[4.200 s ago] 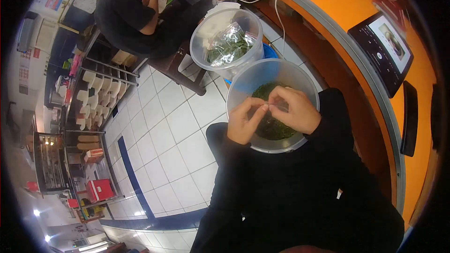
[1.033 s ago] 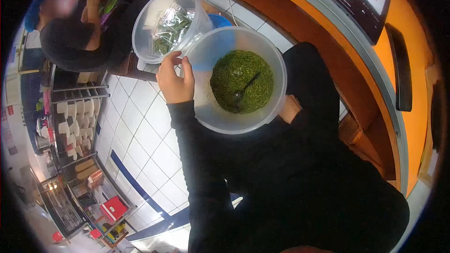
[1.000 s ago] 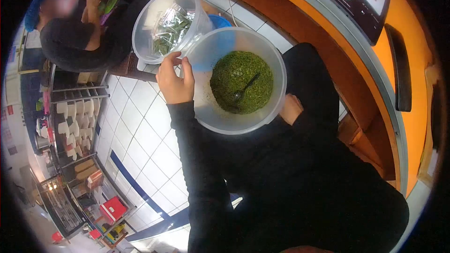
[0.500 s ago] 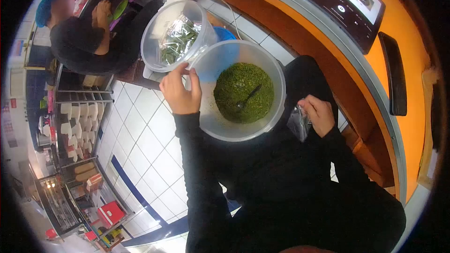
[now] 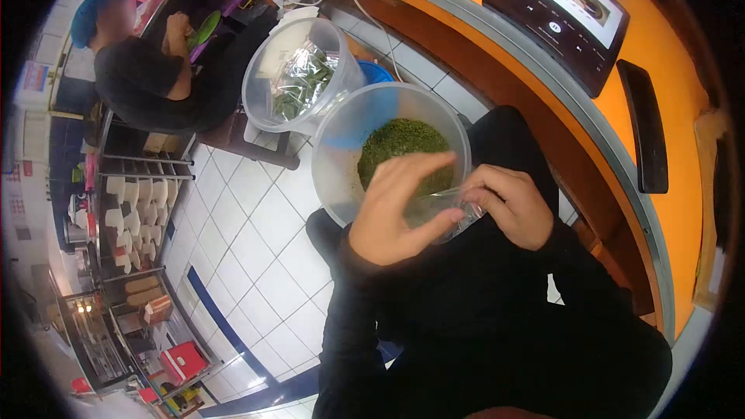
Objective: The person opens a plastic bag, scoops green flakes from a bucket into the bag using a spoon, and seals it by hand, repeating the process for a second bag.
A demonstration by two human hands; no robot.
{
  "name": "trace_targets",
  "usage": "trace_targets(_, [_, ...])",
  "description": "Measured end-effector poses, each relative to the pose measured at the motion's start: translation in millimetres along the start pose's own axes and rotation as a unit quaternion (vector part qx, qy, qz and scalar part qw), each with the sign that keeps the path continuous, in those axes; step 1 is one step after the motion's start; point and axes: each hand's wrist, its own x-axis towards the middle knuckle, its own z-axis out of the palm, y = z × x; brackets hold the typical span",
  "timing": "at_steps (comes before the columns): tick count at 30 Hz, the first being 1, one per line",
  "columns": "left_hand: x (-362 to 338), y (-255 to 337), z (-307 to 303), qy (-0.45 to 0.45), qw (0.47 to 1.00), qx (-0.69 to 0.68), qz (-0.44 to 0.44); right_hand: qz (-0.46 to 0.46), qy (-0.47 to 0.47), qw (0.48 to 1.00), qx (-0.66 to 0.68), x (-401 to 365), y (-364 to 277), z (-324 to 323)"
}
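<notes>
My left hand (image 5: 396, 209) reaches across the near side of a clear plastic bucket (image 5: 332, 167), thumb and fingers apart. Chopped dried green herbs (image 5: 403, 140) cover the bucket's bottom, and the hand hides part of them; the dark spoon is out of sight behind it. At the bucket's right rim, my right hand (image 5: 514, 208) pinches a small clear plastic bag (image 5: 468, 219). The left thumb tip points at the bag, close beside it.
A second clear bucket (image 5: 256, 97) holds filled bags of green herbs (image 5: 306, 81). On the orange counter (image 5: 660, 54) lie a tablet (image 5: 555, 31) and a black case (image 5: 648, 128). A person (image 5: 147, 77) in a blue cap sits at far left, near a shelf of white containers (image 5: 140, 209).
My left hand has let go of the bucket's left rim and moved right over the herbs. My right hand has brought the bag left to the rim.
</notes>
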Motion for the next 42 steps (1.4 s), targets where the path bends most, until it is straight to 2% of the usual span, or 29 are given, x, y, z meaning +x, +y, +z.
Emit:
trace_targets(2, [-6.4, -5.7, 4.8, -0.058, 0.992, -0.097, -0.051, -0.010, 0.013, 1.000, -0.013, 1.3, -1.2, 8.2])
trace_targets(3, [-8.2, -1.3, 4.8, -0.063, 0.980, -0.150, -0.113, -0.015, 0.028, 0.999, -0.026, 1.1, -0.9, 11.0])
trace_targets(7, [-15.0, -4.8, 7.5, -0.059, 0.974, -0.169, -0.138, 0.039, 0.017, 0.999, 0.005, 1.6, 4.4, 16.0])
trace_targets(9, [-15.9, -5.5, 8.5, -0.039, 0.974, -0.167, -0.151, 0.048, 0.019, 0.991, 0.121, 1.1, 5.2, 19.0])
trace_targets(12, [-16.4, -6.8, 6.1, -0.029, 0.969, -0.160, -0.188, 0.063, 0.042, 0.982, 0.172, 0.3, 9.3, 22.1])
trace_targets(19, [-13.9, -9.9, 3.1, -0.094, 0.975, -0.168, -0.108, 0.039, 0.057, 0.997, 0.034, 3.9, 9.7, 14.3])
trace_targets(21, [-15.3, -14.3, 3.1, -0.116, 0.974, -0.175, -0.079, 0.052, 0.030, 0.998, 0.010, 4.7, 8.0, 10.8])
trace_targets(25, [-15.3, -12.6, 0.9, -0.118, 0.969, -0.192, -0.105, 0.042, 0.015, 0.997, 0.059, 3.5, 11.2, 12.8])
trace_targets(27, [-14.1, -9.3, -1.8, -0.125, 0.958, -0.208, -0.150, 0.007, 0.016, 0.992, 0.123, 4.8, 8.3, 14.1])
trace_targets(28, [-13.8, -10.8, -1.2, -0.125, 0.958, -0.208, -0.151, 0.008, 0.016, 0.992, 0.124, 4.6, 8.1, 13.3])
trace_targets(30, [-12.3, -15.2, 0.3, -0.150, 0.962, -0.206, -0.101, 0.047, 0.000, 0.972, 0.231, 4.9, 8.6, 10.6])
trace_targets(34, [-12.8, -16.6, -0.5, -0.176, 0.949, -0.252, -0.068, 0.023, -0.045, 0.976, 0.214, 6.7, 12.2, 8.5])
trace_targets(37, [-20.1, -19.9, -0.2, -0.164, 0.931, -0.313, -0.095, -0.003, -0.055, 0.981, 0.185, 7.3, 8.3, 6.7])
trace_targets(39, [-20.9, -17.8, -6.7, -0.169, 0.912, -0.353, -0.121, 0.002, -0.103, 0.985, 0.139, 9.4, 10.9, 2.7])
trace_targets(42, [-16.8, -15.2, -12.7, -0.196, 0.923, -0.309, -0.116, -0.050, -0.127, 0.987, 0.089, 13.4, 10.3, 1.3])
